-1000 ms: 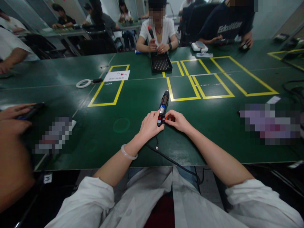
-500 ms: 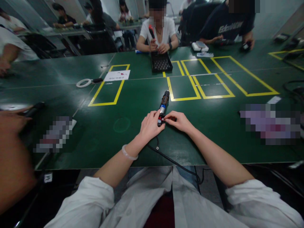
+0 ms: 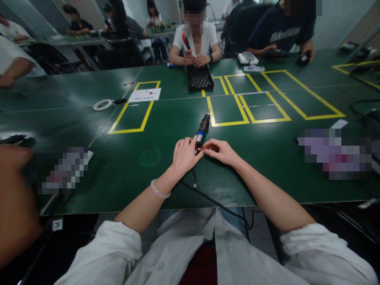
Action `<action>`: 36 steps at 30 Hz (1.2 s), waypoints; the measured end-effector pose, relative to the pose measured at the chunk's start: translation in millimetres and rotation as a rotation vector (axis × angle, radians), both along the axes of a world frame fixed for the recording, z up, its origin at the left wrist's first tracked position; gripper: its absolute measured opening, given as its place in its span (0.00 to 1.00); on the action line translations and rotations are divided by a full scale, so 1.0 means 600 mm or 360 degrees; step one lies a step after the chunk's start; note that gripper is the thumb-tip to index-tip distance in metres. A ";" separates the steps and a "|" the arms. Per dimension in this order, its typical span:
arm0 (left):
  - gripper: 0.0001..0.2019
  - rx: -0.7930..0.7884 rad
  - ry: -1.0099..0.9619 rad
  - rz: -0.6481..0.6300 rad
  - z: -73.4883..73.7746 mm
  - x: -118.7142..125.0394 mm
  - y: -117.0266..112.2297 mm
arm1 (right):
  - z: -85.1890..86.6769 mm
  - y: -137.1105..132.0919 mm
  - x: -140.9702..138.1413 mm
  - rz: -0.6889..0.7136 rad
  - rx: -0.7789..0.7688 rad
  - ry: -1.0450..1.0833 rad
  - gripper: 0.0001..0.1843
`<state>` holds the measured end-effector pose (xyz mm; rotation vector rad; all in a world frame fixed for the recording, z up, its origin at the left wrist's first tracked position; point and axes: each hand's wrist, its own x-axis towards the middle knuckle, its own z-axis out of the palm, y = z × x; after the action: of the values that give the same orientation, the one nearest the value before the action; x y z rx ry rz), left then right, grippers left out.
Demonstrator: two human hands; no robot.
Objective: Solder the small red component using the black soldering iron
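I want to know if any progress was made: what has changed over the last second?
Little. The co-worker's hand at the left edge has pulled back leftward. The left hand and right hand stay at the rear end of the electric screwdriver, with the right fingers pinching its red part. The tool lies where it did on the green table.

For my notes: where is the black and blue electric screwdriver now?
Head view, centre: the screwdriver lies on the green table, near end in left hand and right hand.

White lettering starting "Edo" on a co-worker's dark shirt (image 3: 286, 33), remainder blurred; red print on the white sheet (image 3: 145, 95) illegible
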<state>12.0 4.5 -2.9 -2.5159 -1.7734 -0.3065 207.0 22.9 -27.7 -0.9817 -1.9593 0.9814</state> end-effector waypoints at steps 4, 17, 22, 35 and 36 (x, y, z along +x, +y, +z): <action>0.31 -0.0032 0.0029 -0.0024 0.003 -0.019 0.007 | -0.002 0.001 0.000 0.0026 0.0056 -0.0070 0.12; 0.34 -0.0127 0.0212 0.0413 0.012 -0.215 0.077 | -0.006 0.006 0.004 -0.0033 0.0045 -0.0103 0.10; 0.34 -0.0154 0.0214 0.0640 0.014 -0.308 0.112 | -0.006 0.005 0.004 -0.0029 0.0040 -0.0110 0.10; 0.32 -0.0284 0.0404 0.0964 0.029 -0.428 0.187 | -0.004 0.004 0.004 -0.0018 0.0029 -0.0127 0.09; 0.32 -0.0250 0.0420 0.0957 0.027 -0.426 0.187 | -0.004 0.004 0.004 -0.0015 0.0024 -0.0125 0.09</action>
<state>-243.8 117.0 13.3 -1.8508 -2.3716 0.1902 209.4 25.4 -29.9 -1.0344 -2.0216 0.9344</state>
